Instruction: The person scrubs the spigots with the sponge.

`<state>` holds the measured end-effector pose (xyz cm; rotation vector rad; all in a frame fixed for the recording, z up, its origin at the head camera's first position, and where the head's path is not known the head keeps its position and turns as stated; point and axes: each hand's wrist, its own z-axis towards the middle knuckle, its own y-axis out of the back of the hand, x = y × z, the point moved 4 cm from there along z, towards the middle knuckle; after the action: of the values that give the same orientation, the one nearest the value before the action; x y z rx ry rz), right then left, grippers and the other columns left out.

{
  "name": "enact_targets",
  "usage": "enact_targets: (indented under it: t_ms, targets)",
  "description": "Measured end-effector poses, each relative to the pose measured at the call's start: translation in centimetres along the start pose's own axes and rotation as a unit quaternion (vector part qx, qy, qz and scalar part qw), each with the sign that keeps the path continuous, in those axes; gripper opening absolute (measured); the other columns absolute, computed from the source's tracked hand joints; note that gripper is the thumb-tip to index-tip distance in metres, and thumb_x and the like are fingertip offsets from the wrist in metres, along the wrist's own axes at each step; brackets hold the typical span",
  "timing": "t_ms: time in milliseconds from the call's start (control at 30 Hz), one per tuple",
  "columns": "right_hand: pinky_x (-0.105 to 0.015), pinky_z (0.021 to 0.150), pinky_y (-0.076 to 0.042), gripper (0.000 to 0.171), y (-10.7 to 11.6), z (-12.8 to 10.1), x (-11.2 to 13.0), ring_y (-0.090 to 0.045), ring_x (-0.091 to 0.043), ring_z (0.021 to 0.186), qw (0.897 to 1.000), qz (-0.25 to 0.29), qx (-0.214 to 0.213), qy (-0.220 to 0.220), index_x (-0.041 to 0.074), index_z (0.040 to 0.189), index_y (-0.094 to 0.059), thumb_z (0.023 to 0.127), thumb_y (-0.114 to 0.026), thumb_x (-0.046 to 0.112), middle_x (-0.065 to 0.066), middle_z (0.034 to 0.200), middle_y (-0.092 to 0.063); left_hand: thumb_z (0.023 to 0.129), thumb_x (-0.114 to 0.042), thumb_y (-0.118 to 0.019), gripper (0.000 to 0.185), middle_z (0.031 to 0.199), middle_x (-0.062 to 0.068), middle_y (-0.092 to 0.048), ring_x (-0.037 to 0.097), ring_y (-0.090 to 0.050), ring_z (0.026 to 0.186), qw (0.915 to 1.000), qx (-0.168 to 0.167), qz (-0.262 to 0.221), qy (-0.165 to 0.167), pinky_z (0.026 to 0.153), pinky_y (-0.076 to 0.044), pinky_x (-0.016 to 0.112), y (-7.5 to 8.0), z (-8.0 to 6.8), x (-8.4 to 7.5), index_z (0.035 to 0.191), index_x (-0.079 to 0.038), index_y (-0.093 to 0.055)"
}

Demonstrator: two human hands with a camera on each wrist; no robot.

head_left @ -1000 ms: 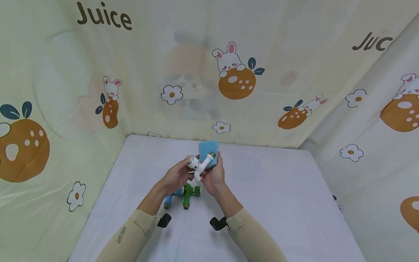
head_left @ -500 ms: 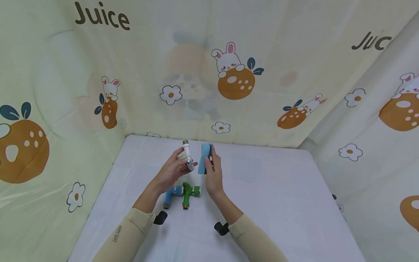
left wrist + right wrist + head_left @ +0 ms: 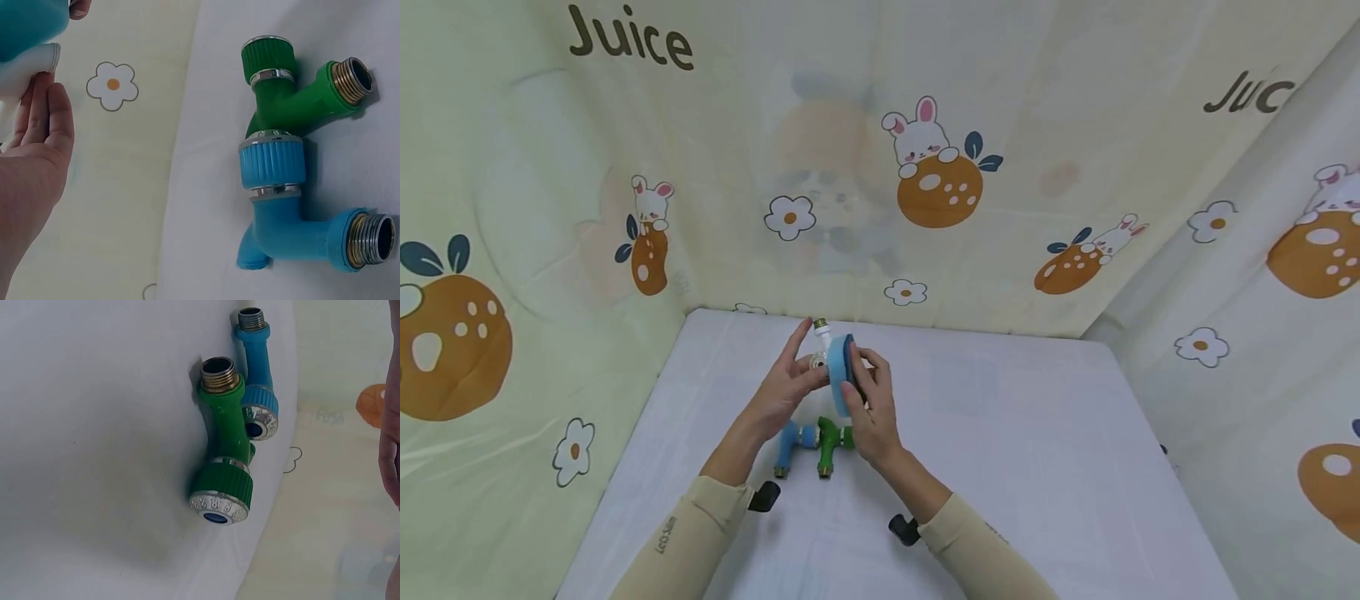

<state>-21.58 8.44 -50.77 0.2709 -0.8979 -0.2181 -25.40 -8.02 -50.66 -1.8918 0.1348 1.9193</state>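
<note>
My left hand [image 3: 775, 398] holds a white tap [image 3: 823, 335] by its body, the brass-threaded end pointing up and away. In my right hand [image 3: 876, 417] is a light blue sponge [image 3: 837, 375] with a dark backing, gripped between thumb and fingers. The sponge lies against the tap's right side and hides part of it. In the left wrist view, the sponge [image 3: 31, 25] covers the upper side of the white tap [image 3: 31, 67]. Only a strip of my right hand [image 3: 390, 431] shows at the edge of the right wrist view.
On the white tabletop [image 3: 1037, 467], a green tap [image 3: 827, 450] and a blue tap [image 3: 786, 448] lie side by side below my hands. Printed curtains [image 3: 715, 167] stand behind the table and at its sides. Each wrist carries a small black camera mount [image 3: 765, 497].
The white tap, first held slanting across the sponge, has turned to point away and moved left. My right hand has turned the sponge edge-on, then brought it left against the tap.
</note>
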Motion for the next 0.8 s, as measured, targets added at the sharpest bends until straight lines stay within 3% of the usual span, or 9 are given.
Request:
enact_targets:
  t_ms: [333,633,800]
  targets:
    - [-0.044,0.095,-0.039,0.052,-0.21,0.31,0.30,-0.034,-0.031,0.122,0.999,-0.048,0.015,0.014,0.018,0.160,-0.042,0.108,-0.046,0.021,-0.012,0.156,-0.035,0.095,-0.030,-0.079,0.092,0.127,0.001,-0.073,0.018,-0.073,0.109,0.9992,0.040,0.001,-0.008,0.102,-0.054,0.035,0.34,-0.31,0.18,0.166,-0.034,-0.020]
    - [-0.044,0.092,-0.038,0.051,-0.40,0.15,-0.12,-0.035,-0.034,0.121,0.998,-0.065,0.020,0.015,0.018,0.159,-0.044,0.109,-0.044,0.023,-0.022,0.151,-0.037,0.097,-0.015,-0.072,0.088,0.120,-0.001,-0.074,0.016,-0.072,0.108,0.9990,0.041,0.014,-0.006,0.105,-0.050,0.036,-0.05,-0.54,-0.19,0.166,-0.031,-0.019]
    - [-0.048,0.094,-0.037,0.051,-0.37,-0.15,-0.46,-0.035,-0.035,0.123,0.996,-0.090,0.017,0.015,0.020,0.159,-0.044,0.109,-0.044,0.024,-0.018,0.150,-0.036,0.097,-0.013,-0.069,0.088,0.120,0.000,-0.073,0.015,-0.071,0.108,0.9986,0.051,0.013,-0.002,0.108,-0.047,0.040,-0.36,-0.67,-0.35,0.166,-0.031,-0.018]
